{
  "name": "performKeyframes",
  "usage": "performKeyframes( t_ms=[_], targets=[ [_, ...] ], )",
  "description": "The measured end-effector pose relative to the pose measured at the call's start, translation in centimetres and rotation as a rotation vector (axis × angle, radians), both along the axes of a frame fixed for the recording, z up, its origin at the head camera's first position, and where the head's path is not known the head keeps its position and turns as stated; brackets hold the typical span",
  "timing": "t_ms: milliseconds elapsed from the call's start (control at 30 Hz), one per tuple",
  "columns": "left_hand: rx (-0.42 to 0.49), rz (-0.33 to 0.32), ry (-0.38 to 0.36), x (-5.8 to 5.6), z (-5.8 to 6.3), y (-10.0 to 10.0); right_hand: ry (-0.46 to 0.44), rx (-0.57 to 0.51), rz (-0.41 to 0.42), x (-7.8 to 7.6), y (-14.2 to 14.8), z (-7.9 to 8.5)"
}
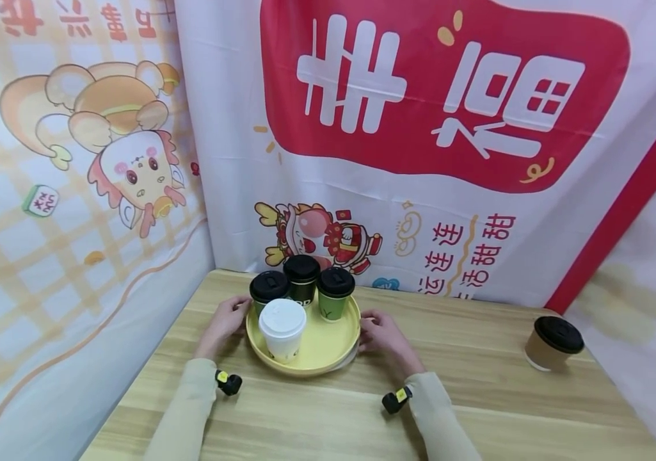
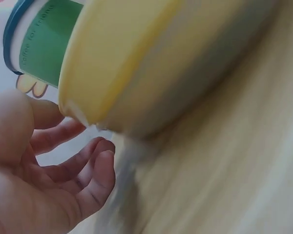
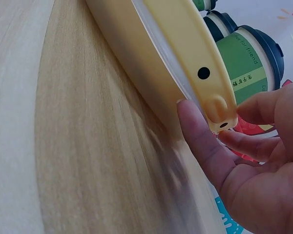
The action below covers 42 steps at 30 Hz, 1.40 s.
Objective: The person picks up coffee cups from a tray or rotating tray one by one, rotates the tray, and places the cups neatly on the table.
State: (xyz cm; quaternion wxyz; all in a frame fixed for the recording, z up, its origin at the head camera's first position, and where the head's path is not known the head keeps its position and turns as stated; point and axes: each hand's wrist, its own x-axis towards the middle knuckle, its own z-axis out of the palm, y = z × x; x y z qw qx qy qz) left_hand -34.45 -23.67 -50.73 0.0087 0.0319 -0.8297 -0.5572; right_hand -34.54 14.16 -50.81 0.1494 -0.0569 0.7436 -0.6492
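Observation:
A round yellow tray point(image 1: 328, 349) carries several lidded paper cups. At its front left stands a white cup point(image 1: 283, 330) with a white lid. Behind it are a black-lidded cup point(image 1: 270, 286) at the left, a dark cup point(image 1: 302, 272) at the back and a green cup point(image 1: 333, 304) at the right. My left hand point(image 1: 227, 325) holds the tray's left rim, thumb and fingertips at the edge. On the opposite side, my right hand point(image 1: 384, 334) pinches the rim beside a small molded face point(image 3: 216, 109), one digit underneath. In both wrist views a shadow lies under the tray's side.
A brown cup point(image 1: 552, 344) with a black lid stands at the far right of the wooden table point(image 1: 293, 416). Printed cloths hang close behind the table point(image 1: 230, 160) and along its left side point(image 1: 74, 269).

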Motion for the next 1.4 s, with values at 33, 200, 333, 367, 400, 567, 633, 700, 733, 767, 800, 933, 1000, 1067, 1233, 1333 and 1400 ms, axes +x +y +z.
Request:
performKeyframes(
  t_ms=[33,200,333,367,400,567,633,700,733,767,800,933,1000,1067,1233,1333,1400],
  targets=[
    [-0.044,-0.013,0.028,0.1,0.0,-0.3,-0.005,-0.003,-0.001,-0.1,-0.1,0.0],
    [-0.22,-0.063,0.095,0.9,-0.1,-1.5,-0.018,-0.009,0.003,-0.1,-0.2,0.0],
    [-0.323,-0.09,0.174,1.8,-0.4,-2.3,-0.021,-0.018,0.014,-0.1,-0.3,0.1],
    [-0.341,-0.096,0.206,2.0,-0.4,-2.4,-0.023,-0.019,0.016,-0.1,-0.3,0.2],
    [-0.346,-0.104,0.236,2.3,-0.3,-2.4,-0.025,-0.019,0.017,-0.1,-0.3,0.2],
    [-0.361,-0.117,0.363,3.7,0.5,-2.1,-0.028,-0.009,0.026,-0.3,-0.2,0.1],
    [-0.389,-0.119,0.428,4.2,0.9,-1.9,-0.029,-0.007,0.024,-0.4,-0.2,0.0],
    [-0.425,-0.131,0.507,4.6,1.3,-1.7,-0.03,-0.008,0.019,-0.4,-0.1,-0.1],
    [-0.45,-0.139,0.547,4.7,1.4,-1.6,-0.032,-0.007,0.015,-0.5,-0.1,-0.2],
    [-0.472,-0.15,0.588,4.9,1.5,-1.5,-0.032,-0.007,0.012,-0.5,-0.1,-0.2],
    [-0.493,-0.162,0.627,5.1,1.6,-1.4,-0.036,-0.011,0.007,-0.5,-0.1,-0.3],
    [-0.57,-0.213,0.751,5.7,1.8,-1.1,-0.04,-0.035,0.005,-0.4,0.0,-0.3],
    [-0.602,-0.233,0.78,5.8,1.9,-1.0,-0.035,-0.042,0.005,-0.3,0.1,-0.2],
    [-0.633,-0.252,0.793,5.9,1.9,-0.9,-0.036,-0.045,0.004,-0.3,0.1,-0.1],
    [-0.688,-0.338,0.828,6.0,1.8,-1.0,-0.032,-0.048,0.013,-0.3,0.2,-0.2],
    [-0.701,-0.383,0.891,6.0,1.8,-0.8,-0.028,-0.052,0.018,-0.4,0.2,-0.3],
    [-0.713,-0.4,0.939,6.0,1.8,-0.5,-0.032,-0.055,0.018,-0.5,0.2,-0.3]
  ],
)
